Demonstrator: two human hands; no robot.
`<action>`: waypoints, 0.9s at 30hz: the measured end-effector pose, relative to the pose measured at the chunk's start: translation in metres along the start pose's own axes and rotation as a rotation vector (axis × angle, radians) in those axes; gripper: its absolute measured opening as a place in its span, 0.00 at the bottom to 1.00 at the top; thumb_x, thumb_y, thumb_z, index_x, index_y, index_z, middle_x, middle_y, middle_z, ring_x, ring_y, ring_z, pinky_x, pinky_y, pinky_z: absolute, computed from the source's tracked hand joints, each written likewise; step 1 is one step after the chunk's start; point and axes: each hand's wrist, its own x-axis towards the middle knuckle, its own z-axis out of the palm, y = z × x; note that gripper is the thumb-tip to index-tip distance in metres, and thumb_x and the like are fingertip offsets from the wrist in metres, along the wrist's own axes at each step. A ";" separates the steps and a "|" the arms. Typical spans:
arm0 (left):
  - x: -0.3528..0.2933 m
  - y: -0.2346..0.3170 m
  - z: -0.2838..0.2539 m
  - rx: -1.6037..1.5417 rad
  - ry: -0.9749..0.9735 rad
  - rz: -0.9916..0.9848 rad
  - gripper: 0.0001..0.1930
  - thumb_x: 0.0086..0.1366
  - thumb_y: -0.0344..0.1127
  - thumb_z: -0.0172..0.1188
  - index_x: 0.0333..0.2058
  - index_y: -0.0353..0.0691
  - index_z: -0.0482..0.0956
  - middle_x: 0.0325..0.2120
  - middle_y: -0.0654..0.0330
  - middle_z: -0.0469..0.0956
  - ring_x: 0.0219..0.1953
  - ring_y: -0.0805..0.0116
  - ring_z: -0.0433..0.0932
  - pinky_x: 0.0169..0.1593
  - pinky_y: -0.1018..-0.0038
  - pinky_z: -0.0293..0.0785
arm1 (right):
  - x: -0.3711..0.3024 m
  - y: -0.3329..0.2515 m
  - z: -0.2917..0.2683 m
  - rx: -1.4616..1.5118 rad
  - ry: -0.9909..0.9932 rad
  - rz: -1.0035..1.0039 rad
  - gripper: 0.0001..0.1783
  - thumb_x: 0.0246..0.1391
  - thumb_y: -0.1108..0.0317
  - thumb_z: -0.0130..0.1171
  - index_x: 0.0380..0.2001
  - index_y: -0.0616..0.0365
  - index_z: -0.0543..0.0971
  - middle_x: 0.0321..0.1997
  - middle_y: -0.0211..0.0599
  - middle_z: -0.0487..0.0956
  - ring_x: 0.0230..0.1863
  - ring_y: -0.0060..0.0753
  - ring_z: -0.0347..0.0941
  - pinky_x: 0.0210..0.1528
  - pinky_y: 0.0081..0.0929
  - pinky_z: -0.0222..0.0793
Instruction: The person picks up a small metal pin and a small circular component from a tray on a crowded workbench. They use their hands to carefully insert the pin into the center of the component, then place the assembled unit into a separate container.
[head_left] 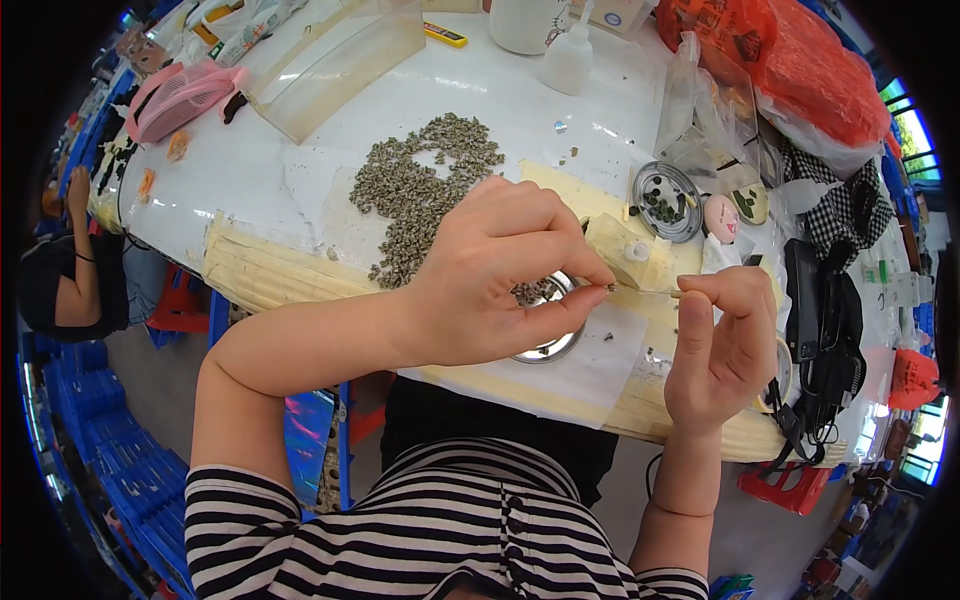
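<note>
My left hand is closed in a pinch, thumb and forefinger meeting on a tiny grey part. Opposite it, my right hand pinches a thin needle-like tool, its far end reaching that tiny part. Whether the tip touches or enters the part is too small to tell. Partly hidden under my left hand is a shiny round dish holding small dark parts. Beyond that hand spreads a heap of small grey-green metallic parts. Just behind the fingertips stands a block wrapped in yellowish tape, bearing a white nozzle-like piece.
Another round dish holds dark green pieces, beside a pink egg-shaped item. A white squeeze bottle, yellow cutter knife, clear plastic tray and red bag lie farther back. Black straps lie right. Someone sits far left.
</note>
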 end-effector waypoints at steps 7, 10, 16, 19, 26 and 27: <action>-0.001 0.000 -0.001 0.010 0.006 0.000 0.13 0.44 0.24 0.72 0.31 0.43 0.86 0.27 0.65 0.76 0.29 0.71 0.72 0.31 0.76 0.65 | 0.001 0.001 0.000 -0.049 0.028 -0.048 0.04 0.49 0.77 0.67 0.29 0.62 0.80 0.27 0.34 0.77 0.29 0.30 0.69 0.32 0.23 0.63; 0.000 0.000 0.000 0.010 0.007 -0.003 0.13 0.44 0.24 0.72 0.31 0.43 0.86 0.27 0.65 0.76 0.29 0.71 0.72 0.32 0.76 0.65 | 0.000 0.002 0.000 -0.074 0.027 -0.064 0.04 0.49 0.76 0.67 0.29 0.61 0.81 0.27 0.34 0.76 0.28 0.30 0.69 0.31 0.23 0.63; 0.000 0.000 -0.001 0.010 0.001 -0.009 0.13 0.44 0.24 0.73 0.31 0.43 0.86 0.26 0.66 0.76 0.29 0.71 0.72 0.32 0.75 0.64 | 0.000 0.002 0.000 -0.085 0.027 -0.064 0.05 0.49 0.76 0.67 0.29 0.61 0.80 0.27 0.34 0.76 0.28 0.30 0.68 0.31 0.23 0.62; -0.001 -0.001 0.000 0.010 0.006 -0.003 0.13 0.44 0.24 0.73 0.31 0.43 0.86 0.26 0.66 0.76 0.29 0.71 0.72 0.32 0.75 0.64 | -0.001 0.001 0.000 -0.021 0.062 0.001 0.04 0.49 0.76 0.67 0.28 0.61 0.80 0.27 0.34 0.76 0.29 0.30 0.68 0.32 0.23 0.62; 0.000 -0.001 0.000 0.031 0.007 0.012 0.13 0.44 0.24 0.73 0.31 0.43 0.86 0.26 0.66 0.76 0.29 0.71 0.71 0.32 0.75 0.64 | 0.006 0.011 -0.003 -0.339 0.104 -0.049 0.05 0.49 0.76 0.67 0.28 0.60 0.79 0.28 0.34 0.75 0.30 0.32 0.67 0.33 0.26 0.61; -0.001 -0.001 0.000 0.036 0.007 0.013 0.13 0.44 0.24 0.73 0.31 0.43 0.86 0.26 0.66 0.76 0.29 0.71 0.71 0.32 0.75 0.64 | 0.006 0.012 -0.002 -0.422 0.083 -0.059 0.05 0.49 0.76 0.67 0.28 0.59 0.79 0.28 0.33 0.75 0.30 0.32 0.67 0.32 0.27 0.61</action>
